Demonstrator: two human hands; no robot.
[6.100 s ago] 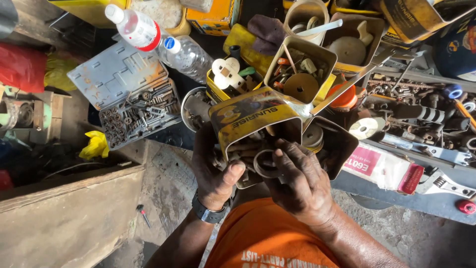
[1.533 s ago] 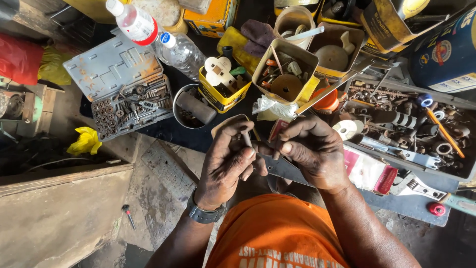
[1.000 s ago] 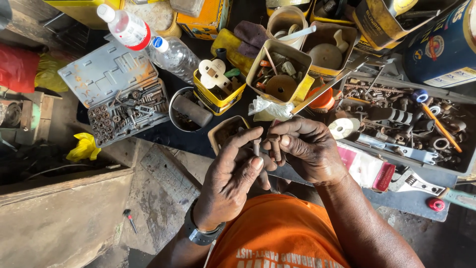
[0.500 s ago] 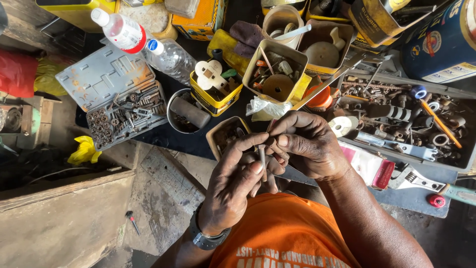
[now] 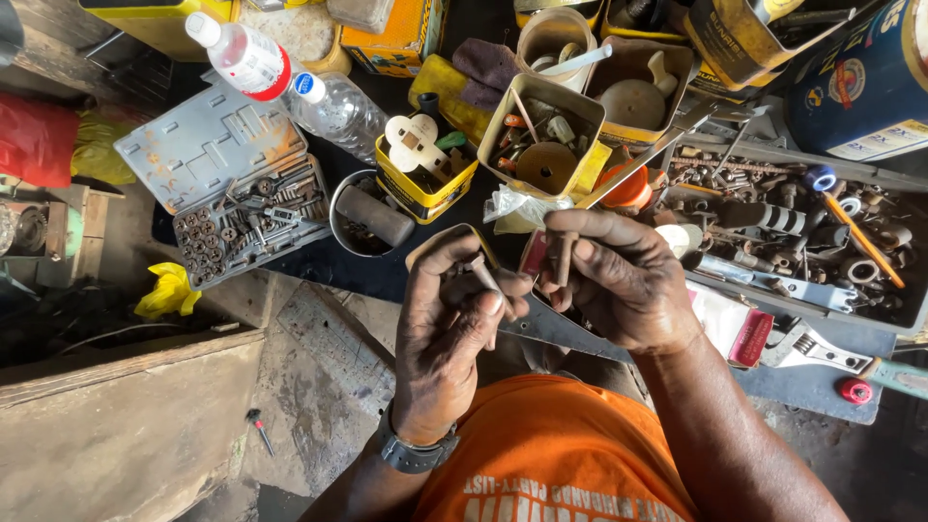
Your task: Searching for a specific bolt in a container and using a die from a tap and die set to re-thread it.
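Left hand (image 5: 447, 333) is pinching a small bolt (image 5: 483, 277) between thumb and fingertips, grip clamped on it, just above the orange shirt (image 5: 556, 464). Right hand (image 5: 619, 280) is holding a short rusty rod (image 5: 565, 259) beside the bolt, fingers curled around it. Both hands are hovering over the near edge of the desk (image 5: 377, 275). A small tin (image 5: 447, 242) is sitting just behind the bolt; a socket case (image 5: 227, 179) is lying well to its left.
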